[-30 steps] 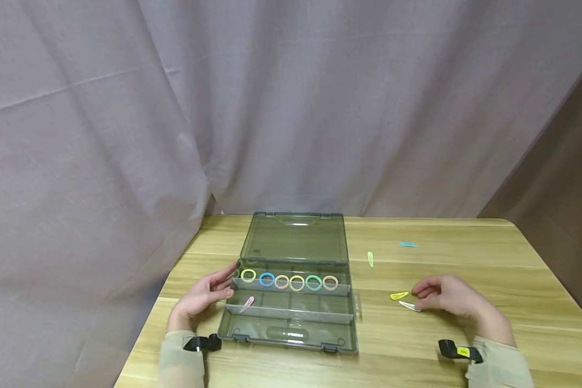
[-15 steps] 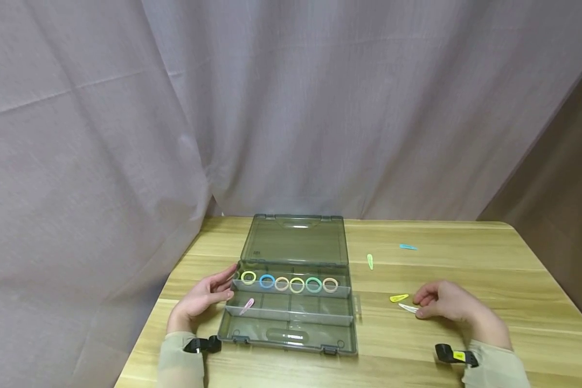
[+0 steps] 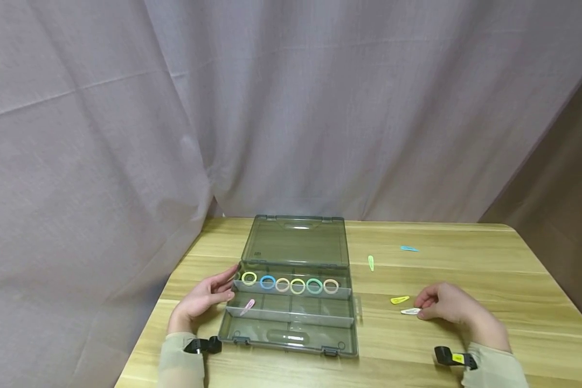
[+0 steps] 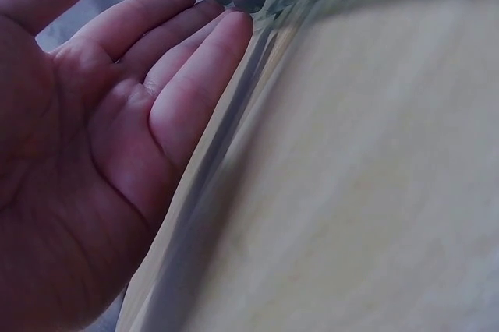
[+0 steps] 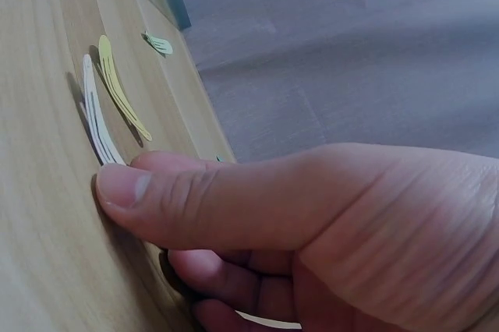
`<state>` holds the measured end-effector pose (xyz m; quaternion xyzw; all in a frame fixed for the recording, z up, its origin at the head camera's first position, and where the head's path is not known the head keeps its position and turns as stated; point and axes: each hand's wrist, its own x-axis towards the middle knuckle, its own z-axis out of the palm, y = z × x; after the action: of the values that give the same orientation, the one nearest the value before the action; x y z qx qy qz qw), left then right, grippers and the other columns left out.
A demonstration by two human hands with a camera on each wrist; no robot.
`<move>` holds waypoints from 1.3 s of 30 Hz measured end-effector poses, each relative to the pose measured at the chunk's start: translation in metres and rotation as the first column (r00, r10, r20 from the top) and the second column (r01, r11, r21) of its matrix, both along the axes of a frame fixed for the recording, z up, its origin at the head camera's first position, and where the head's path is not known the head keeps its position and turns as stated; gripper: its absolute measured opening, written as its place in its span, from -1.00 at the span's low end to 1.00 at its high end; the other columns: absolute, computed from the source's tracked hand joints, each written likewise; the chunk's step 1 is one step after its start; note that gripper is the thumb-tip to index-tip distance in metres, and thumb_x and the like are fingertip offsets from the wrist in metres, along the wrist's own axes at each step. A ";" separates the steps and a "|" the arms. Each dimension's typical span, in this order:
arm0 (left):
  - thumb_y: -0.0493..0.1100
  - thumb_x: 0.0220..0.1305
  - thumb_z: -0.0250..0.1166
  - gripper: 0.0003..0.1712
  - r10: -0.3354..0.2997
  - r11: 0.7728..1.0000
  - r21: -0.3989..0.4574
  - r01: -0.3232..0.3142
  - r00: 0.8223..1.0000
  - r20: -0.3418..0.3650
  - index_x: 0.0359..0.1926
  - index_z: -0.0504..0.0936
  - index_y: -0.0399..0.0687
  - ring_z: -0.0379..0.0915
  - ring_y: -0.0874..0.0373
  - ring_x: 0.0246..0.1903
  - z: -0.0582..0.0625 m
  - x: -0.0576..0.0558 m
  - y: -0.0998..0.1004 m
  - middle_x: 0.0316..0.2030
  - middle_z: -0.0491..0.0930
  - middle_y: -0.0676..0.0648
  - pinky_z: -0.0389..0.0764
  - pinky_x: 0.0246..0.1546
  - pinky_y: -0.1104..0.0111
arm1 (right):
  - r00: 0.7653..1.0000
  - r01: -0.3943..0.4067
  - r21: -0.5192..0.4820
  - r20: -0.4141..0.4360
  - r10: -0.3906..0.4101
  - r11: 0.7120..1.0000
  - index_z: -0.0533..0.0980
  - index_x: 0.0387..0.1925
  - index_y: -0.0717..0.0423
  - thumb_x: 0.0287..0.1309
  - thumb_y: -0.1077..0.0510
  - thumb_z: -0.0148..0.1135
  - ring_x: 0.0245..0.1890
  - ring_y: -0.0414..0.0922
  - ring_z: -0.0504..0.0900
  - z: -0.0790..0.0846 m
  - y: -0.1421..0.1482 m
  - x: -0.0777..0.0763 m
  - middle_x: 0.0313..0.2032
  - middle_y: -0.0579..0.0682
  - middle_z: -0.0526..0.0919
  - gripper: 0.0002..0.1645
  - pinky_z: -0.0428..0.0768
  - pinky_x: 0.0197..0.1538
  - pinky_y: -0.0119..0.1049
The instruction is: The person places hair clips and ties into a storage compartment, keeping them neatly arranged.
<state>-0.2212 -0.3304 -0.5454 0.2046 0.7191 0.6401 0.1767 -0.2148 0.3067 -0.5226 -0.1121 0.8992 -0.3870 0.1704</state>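
My left hand lies along the left side of a grey see-through compartment box. Its fingers are fairly straight and touch the box wall, with the thumb at the box's edge. Over on the right, my right hand pinches one end of a white hair clip between thumb and fingers, low over the table. Just behind that clip lies a yellow hair clip. Inside the box's middle row, a pink hair clip leans on a divider. Several coloured hair ties line the back row.
The box's lid is folded back flat behind it. A light green hair clip and a blue hair clip lie farther back on the wooden table. Grey curtains hang behind the table and at its left.
The white hair clip has turned to lie more level in the head view, with my right hand at its end. My left hand stays at the box.
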 end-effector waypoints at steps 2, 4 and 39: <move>-0.37 0.51 0.28 -0.09 0.001 1.000 -0.005 -0.001 1.000 -0.003 0.64 -0.05 -0.48 -0.17 -0.47 0.56 0.000 0.000 -0.001 0.65 -0.19 -0.42 0.35 0.38 0.53 | 1.000 0.003 0.000 0.000 -0.003 1.000 0.70 -0.26 0.20 0.06 0.30 0.61 -0.33 -0.14 0.57 -0.001 0.000 0.000 -0.37 -0.06 0.68 -0.78 0.55 -0.27 -0.36; -0.37 0.51 0.28 -0.09 0.002 1.000 -0.011 -0.002 1.000 -0.003 0.64 -0.05 -0.48 -0.16 -0.47 0.56 0.000 0.001 -0.001 0.65 -0.19 -0.41 0.36 0.38 0.52 | 1.000 0.004 0.008 -0.007 -0.004 1.000 0.71 -0.26 0.18 0.06 0.29 0.62 -0.33 -0.14 0.57 -0.001 -0.001 -0.001 -0.37 -0.07 0.68 -0.78 0.55 -0.27 -0.36; -0.40 0.49 0.28 -0.10 0.013 1.000 -0.002 -0.013 1.000 -0.008 0.63 -0.03 -0.49 -0.15 -0.46 0.56 -0.004 0.000 0.000 0.64 -0.17 -0.42 0.35 0.38 0.51 | 0.998 -0.065 -0.061 0.004 0.066 0.996 0.65 -0.30 0.20 0.16 0.24 0.55 -0.41 -0.23 0.51 0.004 0.004 0.007 -0.44 -0.02 0.62 -0.82 0.49 -0.30 -0.37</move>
<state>-0.2215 -0.3309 -0.5490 0.2021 0.7220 0.6396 0.1698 -0.2078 0.3106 -0.5183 -0.1455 0.8825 -0.4085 0.1822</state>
